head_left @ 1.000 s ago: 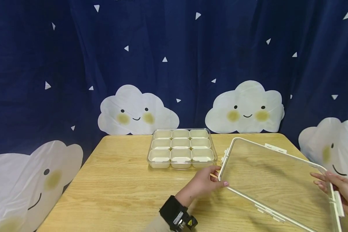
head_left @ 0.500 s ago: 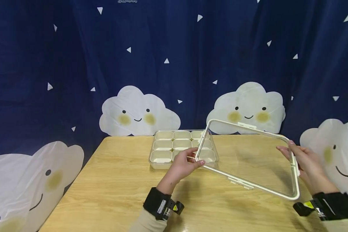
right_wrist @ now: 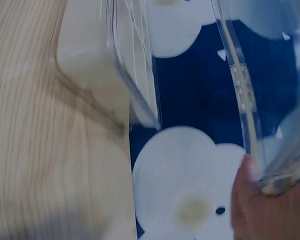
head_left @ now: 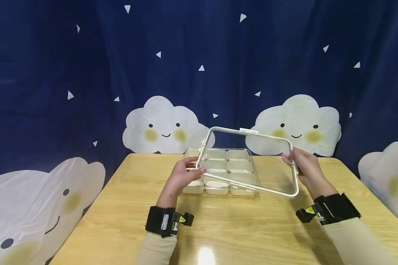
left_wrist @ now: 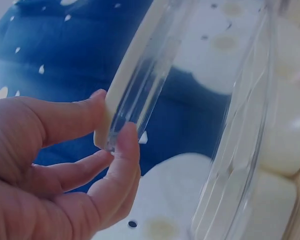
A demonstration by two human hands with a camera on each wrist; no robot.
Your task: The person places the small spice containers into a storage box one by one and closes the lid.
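Note:
Between both hands a clear lid with a cream rim (head_left: 252, 187) is held in the air, tilted, its left part in front of a clear box (head_left: 257, 173). Several cream cups (head_left: 216, 155) fill that box in rows. My left hand (head_left: 180, 176) pinches the lid's near left corner, thumb on one face and fingers on the other, as the left wrist view shows (left_wrist: 65, 165). At the lid's right side, my right hand (head_left: 306, 169) grips the rim; most of its fingers are hidden in the right wrist view, where the box's end wall (right_wrist: 95, 65) also shows.
The box stands near the back edge of a wooden table (head_left: 252, 228). Behind the table hangs a dark blue curtain (head_left: 185, 36) with white clouds and small triangles. Each wrist wears a black strap (head_left: 160, 221) with a small camera.
Both hands have carried the lid left and up, away from the right side of the table, to partly in front of the box. The box stays on the table.

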